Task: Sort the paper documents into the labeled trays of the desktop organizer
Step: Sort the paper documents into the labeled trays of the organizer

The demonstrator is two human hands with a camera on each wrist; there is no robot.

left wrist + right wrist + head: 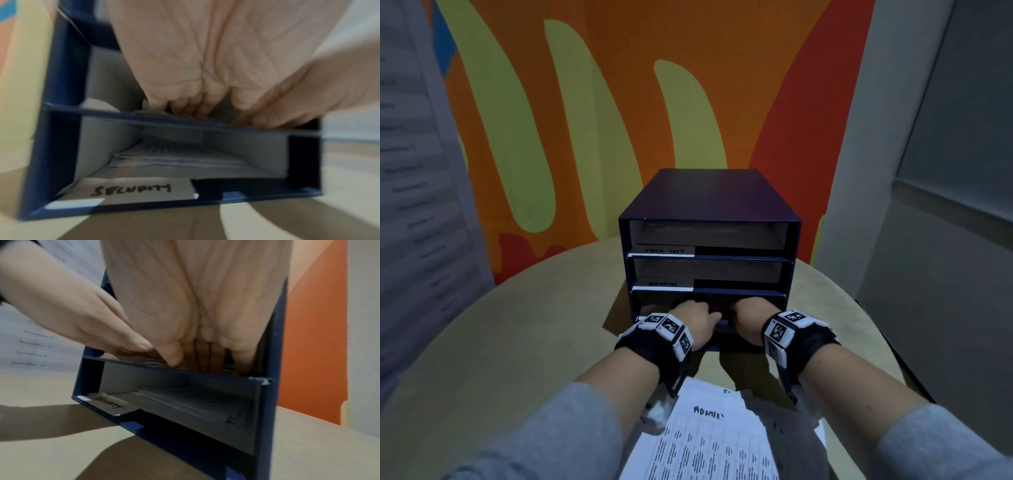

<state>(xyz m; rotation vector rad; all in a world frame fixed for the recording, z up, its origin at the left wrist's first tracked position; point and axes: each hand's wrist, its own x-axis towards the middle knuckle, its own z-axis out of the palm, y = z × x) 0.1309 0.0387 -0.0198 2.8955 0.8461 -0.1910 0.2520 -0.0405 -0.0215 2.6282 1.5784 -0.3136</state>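
Round beige table (524,329) set before a wall painted in orange, yellow and red shapes; a dark blue desktop organizer (709,205) stands on it, open front toward the person. Four trays are stacked inside. The top tray's white label (666,250) is too blurred to read; the second is labelled ADMIN (663,283); the bottom one is labelled SECURITY (131,190). Both hands reach into the third tray, just above the SECURITY tray. The left hand (697,317) lies palm down, fingers extended into the opening, fingertips (180,104) on a paper sheet (148,111) that rests on the tray's floor at its front edge. The right hand (751,313) lies beside it, fingers (174,353) straight and pointing inward, pressing flat on the same tray floor; neither hand curls around anything. The SECURITY tray holds a loose pile of sheets (185,400), seen from both wrist views. Nearer the person, a stack of printed documents (709,435) lies on the table below the forearms, its top sheet handwritten ADMIN. Black wrist mounts with square markers (669,327) sit on both wrists, and grey sleeves (571,431) cover the forearms. Left of the table hangs a pale sheet listing dates (35,345).
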